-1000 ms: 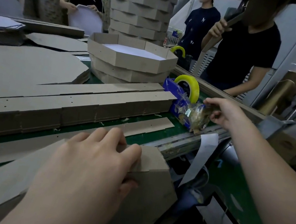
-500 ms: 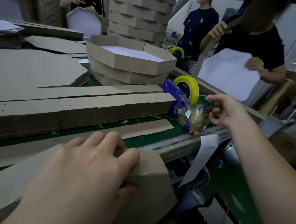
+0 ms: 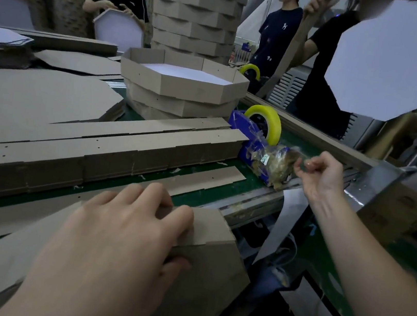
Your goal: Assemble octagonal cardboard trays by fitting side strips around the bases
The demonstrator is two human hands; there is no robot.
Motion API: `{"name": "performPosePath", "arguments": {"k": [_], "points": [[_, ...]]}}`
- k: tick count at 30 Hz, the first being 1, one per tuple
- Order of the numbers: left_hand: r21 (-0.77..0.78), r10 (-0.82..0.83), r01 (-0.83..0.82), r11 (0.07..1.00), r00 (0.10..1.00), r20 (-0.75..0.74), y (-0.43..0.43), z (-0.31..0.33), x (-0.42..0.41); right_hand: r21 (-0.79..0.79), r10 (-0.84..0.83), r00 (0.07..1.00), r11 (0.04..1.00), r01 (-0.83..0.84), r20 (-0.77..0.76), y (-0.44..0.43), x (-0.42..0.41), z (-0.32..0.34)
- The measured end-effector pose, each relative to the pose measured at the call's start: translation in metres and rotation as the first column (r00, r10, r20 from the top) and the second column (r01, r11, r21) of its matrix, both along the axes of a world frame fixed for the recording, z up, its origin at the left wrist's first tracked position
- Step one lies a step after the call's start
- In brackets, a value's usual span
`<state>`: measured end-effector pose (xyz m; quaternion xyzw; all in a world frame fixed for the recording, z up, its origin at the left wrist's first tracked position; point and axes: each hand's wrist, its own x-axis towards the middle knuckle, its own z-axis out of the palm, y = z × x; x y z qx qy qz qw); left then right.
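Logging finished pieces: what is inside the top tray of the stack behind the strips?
A white base sheet lines the floor of the top tray. Its near wall hides the sheet's front edge; the trays beneath are covered.

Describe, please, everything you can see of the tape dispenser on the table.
The tape dispenser has a blue plastic-looking body carrying an upright yellow tape roll. Crumpled tape scraps cling to its front. It stands on the green table by the end of the strip stack. The right hand pinches at its front; blur hides what.
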<state>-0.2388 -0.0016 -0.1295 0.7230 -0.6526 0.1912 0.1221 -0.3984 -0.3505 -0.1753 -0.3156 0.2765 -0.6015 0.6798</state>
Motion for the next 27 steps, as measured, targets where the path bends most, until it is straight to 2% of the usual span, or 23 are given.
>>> {"name": "performPosePath", "arguments": {"k": [2, 4, 5, 7, 9, 12, 13, 14, 16, 18, 19, 20, 21, 23, 25, 27], "points": [[0.007, 0.003, -0.003, 1.0, 1.0, 0.002, 0.0, 0.0, -0.001, -0.004, 0.001, 1.0, 1.0, -0.001, -0.019, 0.002, -0.006, -0.004], [0.012, 0.006, -0.006, 1.0, 1.0, 0.005, 0.001, 0.001, -0.001, -0.082, -0.04, 0.963, 0.996, 0.018, -0.266, 0.004, -0.012, -0.006], [0.005, -0.001, 0.001, 1.0, 1.0, 0.019, 0.002, 0.0, -0.001, -0.146, -0.085, 0.892, 0.989, 0.022, -0.444, 0.005, -0.016, -0.008], [-0.002, -0.024, 0.024, 1.0, 0.998, 0.052, 0.003, 0.0, -0.001, -0.265, -0.199, 0.663, 0.964, 0.0, -0.721, 0.006, -0.023, -0.01], [0.02, -0.032, 0.03, 0.999, 0.998, 0.063, 0.005, 0.001, 0.0, -0.341, -0.295, 0.479, 0.94, -0.01, -0.827, 0.005, -0.026, -0.006], [0.04, -0.03, 0.027, 0.999, 0.996, 0.078, 0.007, 0.003, -0.001, -0.375, -0.383, 0.193, 0.924, 0.078, -0.904, 0.0, -0.032, -0.002], [0.039, -0.035, 0.032, 0.999, 0.996, 0.077, 0.008, 0.004, -0.001, -0.391, -0.4, 0.139, 0.916, 0.086, -0.906, 0.004, -0.035, -0.001], [0.037, -0.038, 0.036, 0.999, 0.997, 0.071, 0.009, 0.005, -0.001, -0.421, -0.426, 0.129, 0.905, 0.066, -0.895, 0.01, -0.036, 0.0], [0.037, -0.045, 0.043, 0.998, 0.998, 0.046, 0.012, 0.005, -0.002, -0.499, -0.487, 0.218, 0.867, -0.001, -0.846, 0.032, -0.034, 0.005], [0.039, -0.056, 0.055, 0.998, 0.998, 0.021, 0.014, 0.006, -0.002, -0.512, -0.426, 0.451, 0.855, -0.084, -0.784, 0.065, -0.026, 0.015], [0.032, -0.06, 0.06, 0.998, 0.998, 0.011, 0.015, 0.006, -0.003, -0.485, -0.31, 0.582, 0.858, -0.169, -0.752, 0.083, -0.02, 0.021], [0.021, -0.063, 0.063, 0.998, 0.998, 0.001, 0.016, 0.007, -0.004, -0.447, -0.155, 0.666, 0.846, -0.292, -0.729, 0.102, -0.016, 0.027], [0.005, -0.069, 0.069, 0.998, 0.998, -0.005, 0.016, 0.009, -0.006, -0.408, -0.007, 0.68, 0.804, -0.432, -0.733, 0.119, -0.013, 0.033], [-0.027, -0.065, 0.065, 0.998, 0.998, -0.016, 0.014, 0.011, -0.011, -0.343, 0.207, 0.601, 0.66, -0.668, -0.772, 0.148, -0.01, 0.043], [-0.035, -0.04, 0.039, 0.999, 0.999, -0.036, 0.012, 0.012, -0.015, -0.286, 0.35, 0.505, 0.518, -0.806, -0.789, 0.168, -0.007, 0.053], [-0.03, -0.04, 0.038, 0.999, 0.998, -0.045, 0.011, 0.012, -0.017, -0.239, 0.425, 0.416, 0.41, -0.88, -0.804, 0.182, -0.005, 0.062]]}}
